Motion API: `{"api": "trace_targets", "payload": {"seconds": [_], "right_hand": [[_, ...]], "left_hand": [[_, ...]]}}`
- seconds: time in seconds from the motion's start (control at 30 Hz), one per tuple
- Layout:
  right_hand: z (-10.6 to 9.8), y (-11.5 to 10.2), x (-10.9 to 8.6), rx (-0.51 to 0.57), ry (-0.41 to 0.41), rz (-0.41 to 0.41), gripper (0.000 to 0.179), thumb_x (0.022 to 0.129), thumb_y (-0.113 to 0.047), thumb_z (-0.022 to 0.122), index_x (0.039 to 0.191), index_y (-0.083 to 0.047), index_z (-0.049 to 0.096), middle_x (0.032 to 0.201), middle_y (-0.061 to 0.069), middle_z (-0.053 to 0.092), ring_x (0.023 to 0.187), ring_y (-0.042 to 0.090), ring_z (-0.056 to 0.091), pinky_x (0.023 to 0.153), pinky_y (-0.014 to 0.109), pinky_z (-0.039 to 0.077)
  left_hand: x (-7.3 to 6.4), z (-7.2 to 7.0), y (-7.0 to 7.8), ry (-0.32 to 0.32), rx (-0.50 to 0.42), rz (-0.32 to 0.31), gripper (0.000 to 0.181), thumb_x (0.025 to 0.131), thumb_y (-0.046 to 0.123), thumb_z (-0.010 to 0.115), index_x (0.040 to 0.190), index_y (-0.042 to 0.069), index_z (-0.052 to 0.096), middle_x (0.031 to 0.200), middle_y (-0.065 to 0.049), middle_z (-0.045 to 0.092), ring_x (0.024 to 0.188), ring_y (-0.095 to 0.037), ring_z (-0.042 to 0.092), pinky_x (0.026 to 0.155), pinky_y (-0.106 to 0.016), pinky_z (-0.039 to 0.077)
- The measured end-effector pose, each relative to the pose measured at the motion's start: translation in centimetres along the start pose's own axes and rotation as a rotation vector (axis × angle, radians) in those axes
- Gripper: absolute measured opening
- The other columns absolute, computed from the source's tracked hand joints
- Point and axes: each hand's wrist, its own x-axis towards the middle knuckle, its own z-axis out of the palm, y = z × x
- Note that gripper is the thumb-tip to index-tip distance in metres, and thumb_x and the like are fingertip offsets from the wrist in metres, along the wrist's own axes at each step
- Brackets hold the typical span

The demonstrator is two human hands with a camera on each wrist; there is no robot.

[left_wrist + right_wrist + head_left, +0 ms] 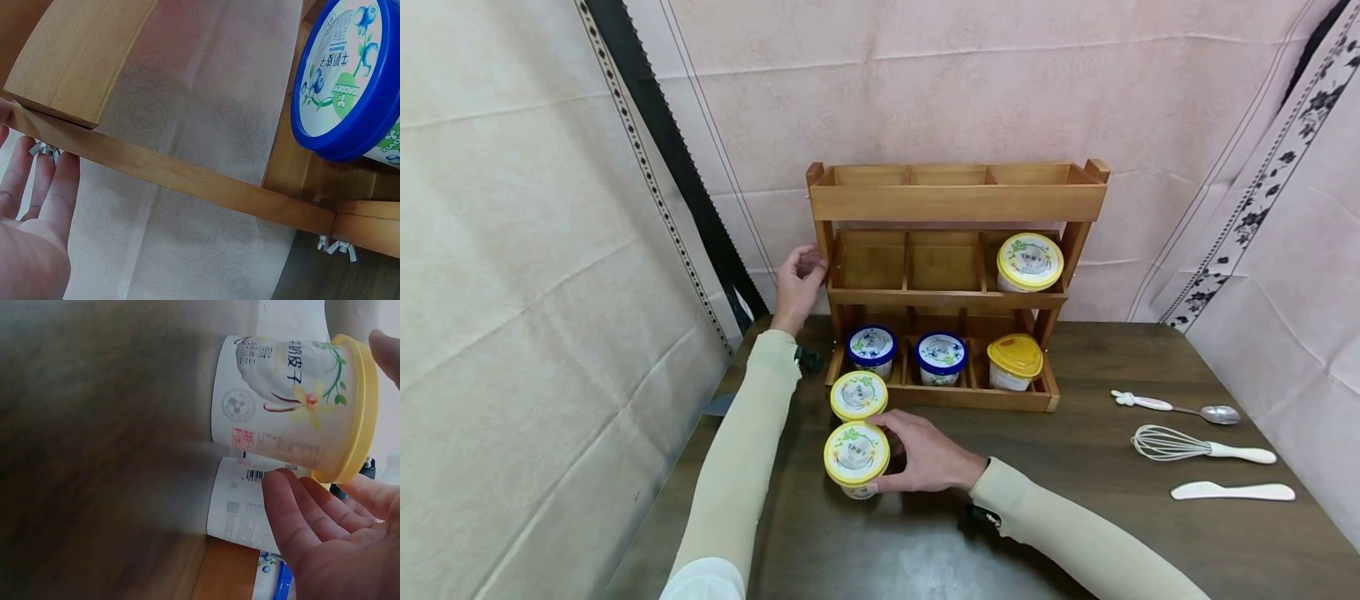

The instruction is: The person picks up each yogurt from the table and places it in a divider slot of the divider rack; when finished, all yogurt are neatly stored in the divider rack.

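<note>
The right hand, at the lower centre of the head view, reaches in from the right to the front yellow-lidded cup, which stands upright just left of the palm on the dark table. Thumb and forefinger sit at opposite sides of the lid's rim, parted by about the lid's breadth, so the grip has the cup by its top; in the right wrist view the other fingers stretch out nearly straight below it, across the second yellow-lidded cup, and whether they touch that one cannot be told. This second cup is directly behind the first in the head view, beyond the fingertips. At centre left, the left hand holds the left upright of the wooden rack, its fingers bent around the outer side beside a metal wing nut. Two blue-lidded cups stand in the rack's bottom tier, just beyond the yellow pair.
</note>
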Motion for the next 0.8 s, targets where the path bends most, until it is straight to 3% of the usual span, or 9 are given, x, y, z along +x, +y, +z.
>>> {"api": "trace_targets", "payload": {"seconds": [0.47, 0.8], "right_hand": [[0.61, 0.03, 0.17, 0.083, -0.023, 0.076, 0.094, 0.080, -0.051, 0.091, 0.156, -0.019, 0.045, 0.143, -0.002, 0.060, 0.121, 0.012, 0.065, 0.094, 0.022, 0.059], [0.37, -0.14, -0.02, 0.123, -0.017, 0.078, 0.090, 0.081, -0.047, 0.091, 0.153, -0.019, 0.046, 0.140, -0.001, 0.062, 0.118, 0.012, 0.067, 0.093, 0.023, 0.059]], "left_hand": [[0.00, -0.07, -0.05, -0.005, 0.004, -0.005, 0.035, 0.103, 0.028, 0.070, 0.136, 0.018, 0.066, 0.125, -0.009, 0.067, 0.113, -0.022, 0.062, 0.104, -0.040, 0.051], [-0.08, -0.05, 0.14, -0.009, 0.016, -0.012, 0.034, 0.103, 0.028, 0.070, 0.135, 0.019, 0.066, 0.126, -0.008, 0.068, 0.113, -0.022, 0.061, 0.102, -0.039, 0.051]]}}
